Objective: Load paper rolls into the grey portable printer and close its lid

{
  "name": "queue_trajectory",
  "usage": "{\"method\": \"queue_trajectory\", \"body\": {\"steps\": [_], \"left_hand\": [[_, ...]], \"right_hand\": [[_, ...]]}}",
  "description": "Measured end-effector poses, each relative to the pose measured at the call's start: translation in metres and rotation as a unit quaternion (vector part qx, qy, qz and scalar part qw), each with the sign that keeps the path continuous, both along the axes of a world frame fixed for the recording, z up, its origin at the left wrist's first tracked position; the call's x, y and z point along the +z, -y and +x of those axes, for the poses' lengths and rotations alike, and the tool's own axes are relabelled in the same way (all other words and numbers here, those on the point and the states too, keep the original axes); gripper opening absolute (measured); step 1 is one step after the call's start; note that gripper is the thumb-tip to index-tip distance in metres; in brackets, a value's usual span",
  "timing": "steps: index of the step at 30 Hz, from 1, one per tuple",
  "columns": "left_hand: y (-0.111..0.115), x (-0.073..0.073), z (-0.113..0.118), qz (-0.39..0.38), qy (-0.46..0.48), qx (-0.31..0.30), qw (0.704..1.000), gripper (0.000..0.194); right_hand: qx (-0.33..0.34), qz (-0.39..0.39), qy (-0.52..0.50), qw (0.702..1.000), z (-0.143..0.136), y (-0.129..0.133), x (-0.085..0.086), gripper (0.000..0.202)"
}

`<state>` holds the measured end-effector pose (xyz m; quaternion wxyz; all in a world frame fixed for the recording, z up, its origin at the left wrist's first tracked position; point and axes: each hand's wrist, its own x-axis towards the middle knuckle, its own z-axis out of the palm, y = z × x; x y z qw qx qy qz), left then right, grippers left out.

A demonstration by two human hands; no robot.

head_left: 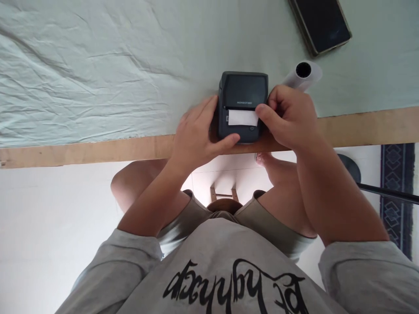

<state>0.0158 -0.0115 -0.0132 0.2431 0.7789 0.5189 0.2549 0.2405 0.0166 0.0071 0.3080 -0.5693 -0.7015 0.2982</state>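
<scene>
Touching the right end of a white paper slip (pixel 242 117) with the thumb of the curled right hand (pixel 291 115), perhaps pinching, hard to tell; touching the dark printer (pixel 245 90) beneath with the straight-fingered, unclenched left hand (pixel 196 135); beyond, a white roll (pixel 296 83), then a phone (pixel 322 26).

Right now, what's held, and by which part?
Left hand steadies the printer by its left side and front. Right hand: thumb on the right end of the white strip; grip unclear.

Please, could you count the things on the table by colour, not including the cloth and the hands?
Dark: 2 (printer, phone)
White: 2 (paper strip, roll)
Total: 4
</scene>
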Motion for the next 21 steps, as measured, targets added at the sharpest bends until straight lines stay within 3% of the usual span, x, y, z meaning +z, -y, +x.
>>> {"method": "queue_trajectory", "body": {"steps": [3,13,21], "left_hand": [[0.001,0.001,0.000,0.012,0.007,0.005,1.000,0.059],[0.006,0.000,0.003,0.035,-0.029,0.013,0.999,0.060],[0.003,0.002,-0.001,0.025,-0.017,-0.002,1.000,0.061]], "right_hand": [[-0.015,0.008,-0.035,0.999,-0.002,0.000,0.006,0.032],[-0.055,0.113,-0.173,0.977,-0.024,-0.013,0.026,0.014],[-0.048,0.108,-0.066,0.991,-0.029,-0.022,0.020,0.012]]}}
